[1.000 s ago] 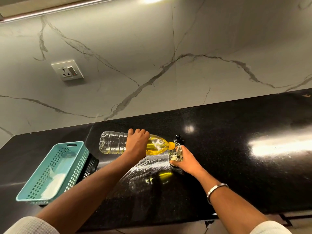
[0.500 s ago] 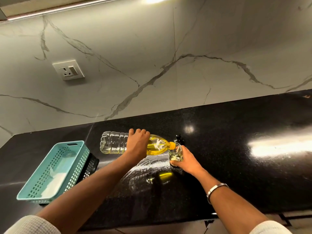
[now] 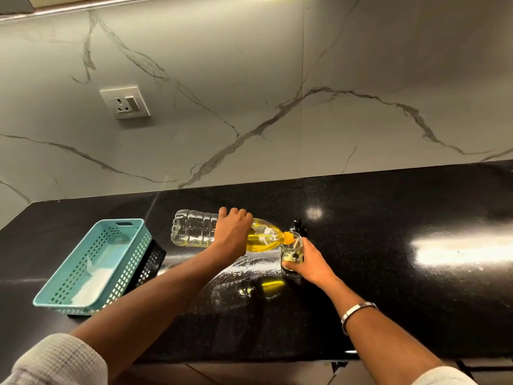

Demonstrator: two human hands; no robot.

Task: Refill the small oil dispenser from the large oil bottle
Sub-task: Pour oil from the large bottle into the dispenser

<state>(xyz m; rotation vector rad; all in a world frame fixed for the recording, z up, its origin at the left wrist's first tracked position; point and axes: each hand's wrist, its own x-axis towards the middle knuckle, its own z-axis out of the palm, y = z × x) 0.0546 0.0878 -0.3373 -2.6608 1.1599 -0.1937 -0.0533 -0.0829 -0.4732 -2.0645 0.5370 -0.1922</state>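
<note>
The large clear oil bottle (image 3: 194, 228) lies nearly horizontal above the black counter, its yellow oil pooled toward the neck. My left hand (image 3: 232, 232) grips it round the middle. Its orange neck (image 3: 288, 238) meets the mouth of the small glass dispenser (image 3: 291, 250), which stands on the counter with a little oil in it. My right hand (image 3: 311, 259) holds the dispenser from the right side and below. A black pump top (image 3: 299, 225) sits just behind the dispenser.
A teal plastic basket (image 3: 133, 254) with something white inside stands at the left on a black basket (image 3: 152, 262). The black counter (image 3: 402, 287) runs right to a marble wall with a socket (image 3: 125, 102). The counter's front edge is close below my arms.
Both hands hold as before. The bottle has barely moved; the whole view has shifted only slightly.
</note>
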